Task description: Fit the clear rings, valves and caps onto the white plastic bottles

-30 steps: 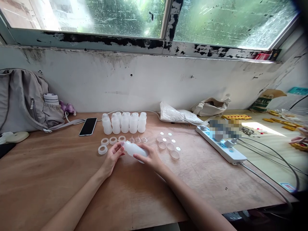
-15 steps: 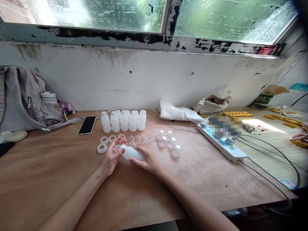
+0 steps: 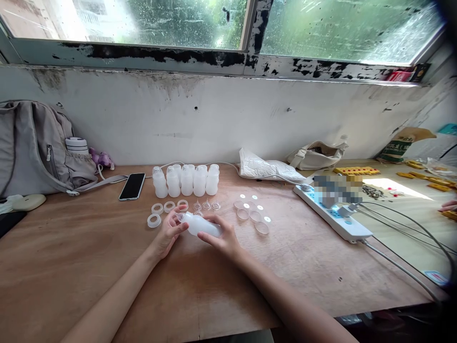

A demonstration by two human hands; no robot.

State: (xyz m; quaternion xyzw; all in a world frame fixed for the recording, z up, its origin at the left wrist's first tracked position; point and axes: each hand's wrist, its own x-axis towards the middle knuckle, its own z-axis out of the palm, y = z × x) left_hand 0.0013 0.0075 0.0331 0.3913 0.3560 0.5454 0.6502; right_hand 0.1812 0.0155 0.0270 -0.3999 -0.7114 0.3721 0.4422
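Observation:
My right hand [image 3: 222, 236] is wrapped around the body of a frosted white baby bottle [image 3: 203, 226], tilted almost flat with its neck toward the left. At the neck, my left hand [image 3: 170, 232] pinches a clear teat [image 3: 181, 216] against the bottle mouth; its fingers partly cover it. Just beyond the hands lie several white collar rings [image 3: 154, 220] and several clear teats [image 3: 206, 205], one partly hidden by the bottle. Standing behind these is a group of frosted bottles [image 3: 187, 180]. Clear caps [image 3: 262, 227] and small white discs [image 3: 267, 219] are spread to the right.
A phone [image 3: 132, 186] lies left of the bottles, near a grey backpack [image 3: 32, 147]. On the right, a power strip [image 3: 332, 216] trails cables over the table edge. A white plastic packet [image 3: 264, 166] rests by the wall. Another person's hand [image 3: 449, 205] shows at the far right.
The bottle and both hands appear slightly further right, mostly because the whole view has shifted. The teat sits closer on the bottle's neck, with my left fingers still around it.

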